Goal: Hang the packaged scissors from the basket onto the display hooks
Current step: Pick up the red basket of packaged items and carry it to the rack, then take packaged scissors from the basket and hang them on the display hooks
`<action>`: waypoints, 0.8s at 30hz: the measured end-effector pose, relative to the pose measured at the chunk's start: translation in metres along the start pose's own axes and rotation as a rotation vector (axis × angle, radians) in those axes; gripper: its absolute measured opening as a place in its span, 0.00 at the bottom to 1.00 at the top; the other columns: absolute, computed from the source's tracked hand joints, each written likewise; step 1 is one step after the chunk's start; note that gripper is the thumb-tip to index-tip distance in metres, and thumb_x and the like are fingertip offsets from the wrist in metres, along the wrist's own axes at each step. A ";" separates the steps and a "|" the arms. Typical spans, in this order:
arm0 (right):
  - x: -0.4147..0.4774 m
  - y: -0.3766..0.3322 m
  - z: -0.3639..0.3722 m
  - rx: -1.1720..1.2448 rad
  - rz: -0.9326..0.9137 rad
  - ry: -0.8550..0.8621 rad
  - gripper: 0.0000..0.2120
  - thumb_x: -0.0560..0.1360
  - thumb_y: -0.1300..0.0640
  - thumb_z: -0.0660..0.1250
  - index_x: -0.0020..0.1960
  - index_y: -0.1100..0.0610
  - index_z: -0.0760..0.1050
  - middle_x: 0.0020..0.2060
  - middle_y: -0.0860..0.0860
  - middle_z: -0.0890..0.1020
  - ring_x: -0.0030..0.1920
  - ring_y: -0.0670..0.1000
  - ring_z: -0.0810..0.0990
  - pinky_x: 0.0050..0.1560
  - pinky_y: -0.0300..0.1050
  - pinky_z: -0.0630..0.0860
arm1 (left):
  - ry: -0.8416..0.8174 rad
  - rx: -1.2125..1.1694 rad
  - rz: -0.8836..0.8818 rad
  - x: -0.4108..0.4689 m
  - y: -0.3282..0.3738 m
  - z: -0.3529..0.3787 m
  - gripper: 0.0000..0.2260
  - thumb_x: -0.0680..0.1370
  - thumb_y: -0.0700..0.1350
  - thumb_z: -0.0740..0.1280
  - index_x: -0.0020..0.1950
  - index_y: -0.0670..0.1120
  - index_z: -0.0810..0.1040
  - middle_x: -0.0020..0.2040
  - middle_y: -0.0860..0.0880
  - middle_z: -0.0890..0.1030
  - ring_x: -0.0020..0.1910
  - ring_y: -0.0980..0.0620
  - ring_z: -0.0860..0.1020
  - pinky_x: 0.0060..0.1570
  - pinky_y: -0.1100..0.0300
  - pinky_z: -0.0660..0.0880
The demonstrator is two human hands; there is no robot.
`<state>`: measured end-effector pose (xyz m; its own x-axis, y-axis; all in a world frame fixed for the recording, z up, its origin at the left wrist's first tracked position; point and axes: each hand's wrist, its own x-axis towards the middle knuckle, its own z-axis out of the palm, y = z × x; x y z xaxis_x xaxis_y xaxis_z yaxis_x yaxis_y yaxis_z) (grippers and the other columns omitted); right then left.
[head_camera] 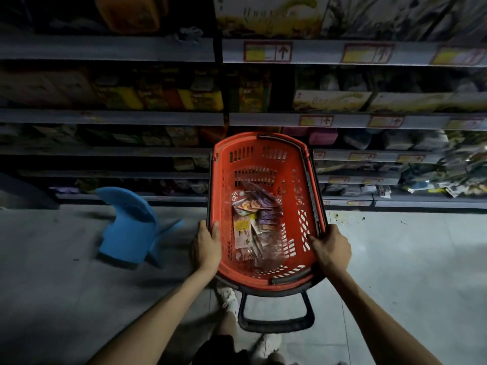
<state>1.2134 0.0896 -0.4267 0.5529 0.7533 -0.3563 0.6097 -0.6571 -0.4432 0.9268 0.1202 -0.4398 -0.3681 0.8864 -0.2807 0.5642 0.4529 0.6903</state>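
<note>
Your left grip (205,243) is curled over the left rim of the red slotted plastic basket (237,143), and your right grip (330,248) clasps the opposite rim. Both are holding the basket and neither has a pack. The packaged scissors (253,227), flat printed cards under clear plastic, lie in a loose overlapping heap on the basket's floor, toward its near end. Judge them light and fairly stiff, with slick film that may let one pack slide over another. You would do best to pinch one at the card's top edge, where a hang hole would sit, rather than at the bulge over the blades. Whether each card has such a hole is too small to tell, and the count is unclear because the packs cover one another. Beyond the basket the dim grey store shelves (110,117) are blurred, and no display hooks can be made out there. Left of the basket a blue moulded plastic stool (126,227) sits on the floor.
</note>
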 end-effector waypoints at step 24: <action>-0.038 -0.028 0.061 -0.352 -0.191 0.237 0.32 0.69 0.59 0.73 0.72 0.62 0.71 0.64 0.63 0.72 0.61 0.66 0.72 0.60 0.62 0.74 | -0.203 0.701 0.435 0.040 -0.027 0.009 0.34 0.80 0.49 0.67 0.83 0.39 0.61 0.81 0.32 0.60 0.75 0.33 0.69 0.74 0.38 0.70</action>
<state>1.1405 0.0816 -0.4511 0.5018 0.8613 -0.0797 0.8460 -0.5079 -0.1623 0.9036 0.1440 -0.4754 0.0899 0.9650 -0.2464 0.9768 -0.0371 0.2108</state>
